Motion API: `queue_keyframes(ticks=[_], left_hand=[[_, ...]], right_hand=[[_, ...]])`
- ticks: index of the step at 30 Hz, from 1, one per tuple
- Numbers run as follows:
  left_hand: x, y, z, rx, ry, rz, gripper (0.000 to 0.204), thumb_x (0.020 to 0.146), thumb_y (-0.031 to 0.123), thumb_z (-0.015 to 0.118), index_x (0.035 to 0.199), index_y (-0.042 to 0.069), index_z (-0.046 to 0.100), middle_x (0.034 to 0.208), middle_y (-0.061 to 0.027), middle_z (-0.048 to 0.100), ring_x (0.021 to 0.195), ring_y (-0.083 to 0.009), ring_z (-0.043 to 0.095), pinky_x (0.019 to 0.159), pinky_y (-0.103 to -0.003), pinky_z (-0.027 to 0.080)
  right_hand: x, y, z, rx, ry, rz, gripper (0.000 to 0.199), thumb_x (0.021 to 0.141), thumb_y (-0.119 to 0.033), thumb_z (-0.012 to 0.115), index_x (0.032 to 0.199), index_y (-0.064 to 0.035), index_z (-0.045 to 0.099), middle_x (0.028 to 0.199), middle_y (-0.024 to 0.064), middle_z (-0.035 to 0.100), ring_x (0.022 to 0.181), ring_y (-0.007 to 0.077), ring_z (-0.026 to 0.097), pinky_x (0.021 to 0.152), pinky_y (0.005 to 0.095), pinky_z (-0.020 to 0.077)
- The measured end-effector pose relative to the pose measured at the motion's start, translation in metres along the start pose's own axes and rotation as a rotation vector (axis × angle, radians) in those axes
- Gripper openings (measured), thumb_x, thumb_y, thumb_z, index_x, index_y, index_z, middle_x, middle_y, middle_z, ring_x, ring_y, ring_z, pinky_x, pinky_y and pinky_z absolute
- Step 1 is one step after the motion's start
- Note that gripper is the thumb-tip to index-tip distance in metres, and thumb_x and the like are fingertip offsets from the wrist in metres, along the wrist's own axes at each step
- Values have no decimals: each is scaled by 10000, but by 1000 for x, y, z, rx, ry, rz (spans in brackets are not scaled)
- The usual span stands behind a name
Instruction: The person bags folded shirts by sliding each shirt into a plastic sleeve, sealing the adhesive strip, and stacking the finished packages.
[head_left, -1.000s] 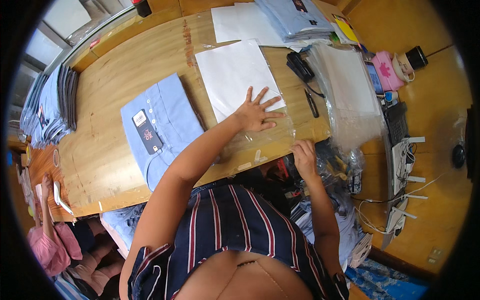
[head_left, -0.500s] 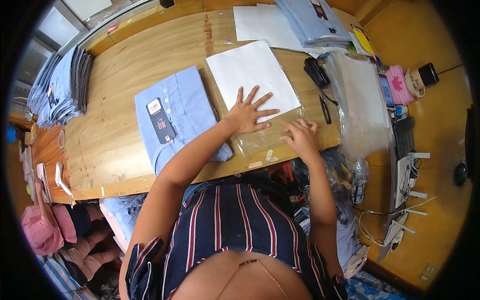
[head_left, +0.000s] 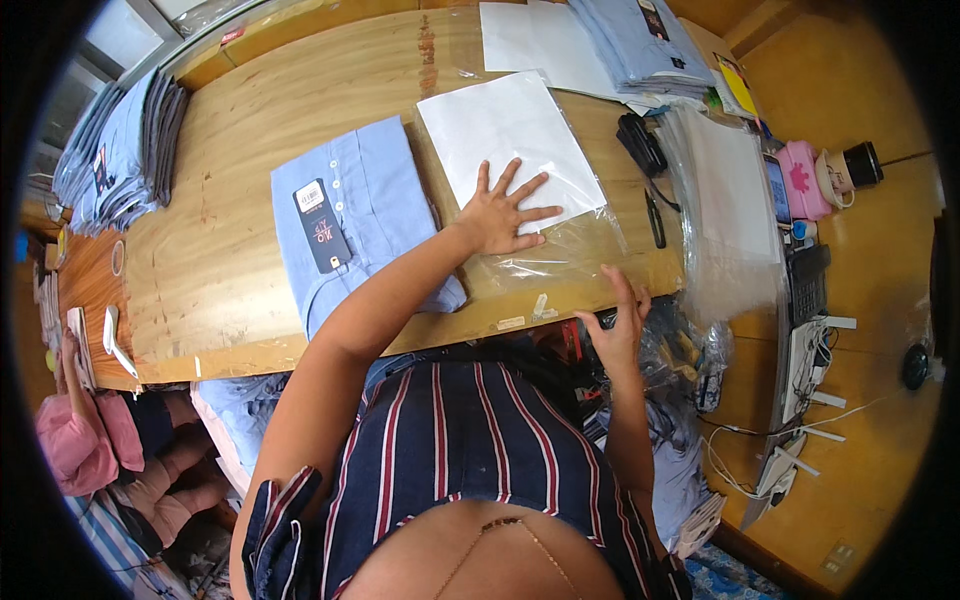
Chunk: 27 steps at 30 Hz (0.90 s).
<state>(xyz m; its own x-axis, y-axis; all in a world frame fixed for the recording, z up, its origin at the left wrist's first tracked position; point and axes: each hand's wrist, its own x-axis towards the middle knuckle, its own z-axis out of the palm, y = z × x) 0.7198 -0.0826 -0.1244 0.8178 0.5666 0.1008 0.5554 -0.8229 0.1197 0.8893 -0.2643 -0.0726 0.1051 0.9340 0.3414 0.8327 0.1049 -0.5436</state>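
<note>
My left hand (head_left: 503,215) lies flat with spread fingers on the lower part of a white sheet (head_left: 510,130). Clear plastic (head_left: 535,262) surrounds that sheet, like a bag with the sheet in it, and reaches toward the table's front edge. At that edge, to the right of the plastic, my right hand (head_left: 617,325) is raised with thumb and forefinger apart and nothing visible in it. A folded light-blue shirt (head_left: 375,190) with a dark hang tag (head_left: 322,228) lies left of the sheet, partly covered by my left forearm.
Folded shirts are stacked at the far left (head_left: 130,155) and far right (head_left: 640,45). Right of the sheet lie a black device (head_left: 640,145), small black snips (head_left: 655,220) and a pile of clear bags (head_left: 725,200). Another person in pink (head_left: 85,440) is at lower left.
My right hand has drawn back from the plastic toward me, and its fingers have opened upward. My left hand stays flat on the sheet. The view has shifted slightly.
</note>
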Motion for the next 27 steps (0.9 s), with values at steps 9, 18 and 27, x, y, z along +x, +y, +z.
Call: queue_keyframes(ticks=[9, 18, 27], left_hand=[[2, 1, -3, 16, 0, 10, 508, 789, 610, 233, 1260, 422, 273, 1394, -20, 125, 1268, -361, 51, 927, -645, 52], [0, 22, 5, -60, 60, -68, 405, 852, 466, 257, 1236, 382, 352, 1383, -43, 164, 1257, -386, 72, 912, -663, 42], [12, 109, -38, -432, -98, -210, 447, 833, 448, 318, 1243, 281, 373, 1340, -77, 271, 1248, -346, 161, 925, -642, 74]], right_hand=[[36, -46, 44, -305, -253, -268, 222, 645, -127, 622, 866, -116, 609, 899, 5, 565, 969, 173, 473, 923, 447, 185], [-34, -22, 1, -78, -175, -77, 217, 705, -94, 588, 921, -107, 581, 948, 0, 575, 903, 184, 512, 904, 423, 228], [-87, 53, -32, -122, -28, 388, 184, 816, -33, 428, 849, -20, 608, 784, 109, 609, 718, 236, 589, 704, 287, 447]])
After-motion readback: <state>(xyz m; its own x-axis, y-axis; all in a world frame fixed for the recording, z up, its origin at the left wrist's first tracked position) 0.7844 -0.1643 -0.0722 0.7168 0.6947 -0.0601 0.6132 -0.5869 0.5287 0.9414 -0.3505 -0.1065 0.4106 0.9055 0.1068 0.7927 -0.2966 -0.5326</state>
